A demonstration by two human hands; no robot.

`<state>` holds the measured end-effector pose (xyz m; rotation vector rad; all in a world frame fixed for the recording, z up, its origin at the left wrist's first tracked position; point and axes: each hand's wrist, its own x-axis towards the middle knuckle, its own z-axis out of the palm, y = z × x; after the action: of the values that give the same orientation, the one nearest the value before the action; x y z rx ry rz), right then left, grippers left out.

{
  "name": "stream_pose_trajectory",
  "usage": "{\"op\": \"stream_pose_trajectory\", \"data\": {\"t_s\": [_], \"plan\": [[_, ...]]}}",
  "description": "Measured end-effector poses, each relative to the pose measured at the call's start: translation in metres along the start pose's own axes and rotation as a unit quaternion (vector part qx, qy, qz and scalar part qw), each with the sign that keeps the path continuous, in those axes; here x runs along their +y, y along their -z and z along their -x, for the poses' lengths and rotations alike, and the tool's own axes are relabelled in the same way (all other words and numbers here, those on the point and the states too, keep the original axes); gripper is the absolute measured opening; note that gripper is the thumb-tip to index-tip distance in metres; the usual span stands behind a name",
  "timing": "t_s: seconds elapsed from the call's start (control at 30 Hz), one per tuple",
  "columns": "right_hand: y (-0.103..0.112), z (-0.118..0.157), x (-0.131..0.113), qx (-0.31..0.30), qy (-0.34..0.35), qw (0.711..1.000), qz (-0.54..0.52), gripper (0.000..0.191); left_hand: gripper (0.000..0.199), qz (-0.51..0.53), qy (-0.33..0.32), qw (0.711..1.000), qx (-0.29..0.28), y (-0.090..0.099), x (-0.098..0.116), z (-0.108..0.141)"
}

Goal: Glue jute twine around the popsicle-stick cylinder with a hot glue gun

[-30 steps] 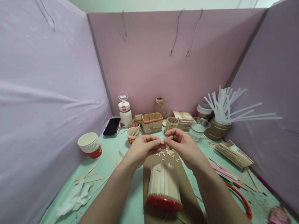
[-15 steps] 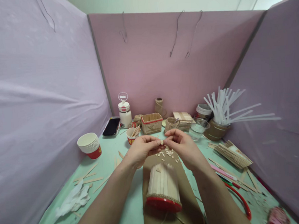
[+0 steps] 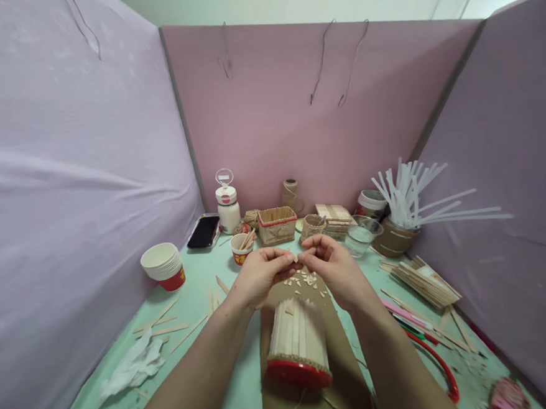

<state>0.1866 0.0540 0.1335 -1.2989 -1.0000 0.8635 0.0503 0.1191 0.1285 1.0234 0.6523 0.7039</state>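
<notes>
Fingertips of my left hand [image 3: 269, 270] and my right hand [image 3: 328, 264] meet over the far end of a brown cardboard sheet [image 3: 344, 361]. Pinched between both is a small pale wood chip [image 3: 296, 259], partly covered by the fingers. Several similar triangular chips [image 3: 309, 279] lie scattered on the cardboard just below. Nearer to me, a cylinder of flat wooden sticks [image 3: 298, 333] lies on its side, with a red base [image 3: 298, 373] facing me and a braided cord round its lower edge. One chip sits on its upper surface.
Paper cups [image 3: 162, 266] and crumpled tissue [image 3: 135, 367] are at left. A small cup of sticks [image 3: 242, 247], a stick basket [image 3: 277, 226] and a clear bowl [image 3: 362, 234] stand behind my hands. Stacked sticks [image 3: 421, 283] and a red-handled tool [image 3: 440, 364] lie at right.
Almost nothing differs. Both hands keep the wood chip pinched at the same place, with only slight finger and forearm shifts.
</notes>
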Motion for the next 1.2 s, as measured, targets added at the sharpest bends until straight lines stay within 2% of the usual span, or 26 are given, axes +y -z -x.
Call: {"op": "stream_pose_trajectory", "data": {"t_s": [0.4, 0.6, 0.83, 1.0, 1.2], "plan": [[0.0007, -0.0024, 0.0014, 0.018, -0.001, 1.0, -0.02, 0.029, 0.023, 0.016, 0.015, 1.0, 0.001, 0.0014, 0.0012, -0.0022], [0.0013, -0.003, 0.0023, 0.021, -0.003, 1.0, -0.02, 0.03, 0.017, -0.04, 0.003, 0.999, 0.018, 0.0023, 0.0042, -0.0007], [0.0005, -0.0023, 0.0032, 0.006, -0.006, 1.0, -0.016, 0.029, 0.024, -0.088, -0.006, 0.996, 0.016, 0.0013, 0.0031, 0.0006], [0.0025, -0.0021, 0.0006, -0.011, 0.017, 0.999, 0.027, 0.02, 0.025, -0.084, -0.022, 0.996, 0.015, 0.003, 0.0019, -0.0008], [0.0044, -0.003, 0.0012, -0.028, 0.01, 0.997, 0.077, 0.02, 0.024, -0.085, -0.023, 0.996, 0.015, 0.0016, 0.0011, -0.0011]]}}
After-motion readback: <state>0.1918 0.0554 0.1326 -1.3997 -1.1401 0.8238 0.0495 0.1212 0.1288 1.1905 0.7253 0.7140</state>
